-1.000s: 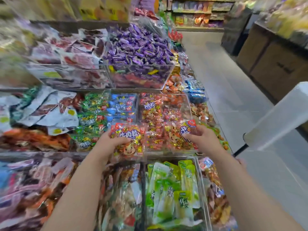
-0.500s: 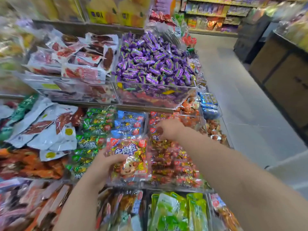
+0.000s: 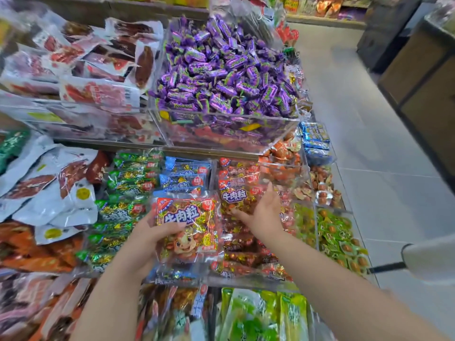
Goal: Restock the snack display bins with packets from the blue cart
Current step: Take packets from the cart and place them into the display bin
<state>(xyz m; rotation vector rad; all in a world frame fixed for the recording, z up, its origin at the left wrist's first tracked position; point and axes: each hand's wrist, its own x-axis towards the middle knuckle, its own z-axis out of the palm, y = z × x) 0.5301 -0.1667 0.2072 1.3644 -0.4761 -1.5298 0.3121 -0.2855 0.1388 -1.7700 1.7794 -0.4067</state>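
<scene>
Red-gold packet (image 3: 187,225), purple sweets (image 3: 221,70)

Left hand (image 3: 150,238) fingers curled in grip, right hand (image 3: 264,212) spread flat, palm down.

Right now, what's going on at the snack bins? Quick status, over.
Left hand grips a red beef-snack packet. Right hand open, resting on matching packets in the red bin. Nothing blocking that bin. Over.

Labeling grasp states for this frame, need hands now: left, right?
Left hand: shut on the red packet, held over the bins.
Right hand: open, fingers spread, resting on the packets in the red bin, gripping nothing.
</scene>
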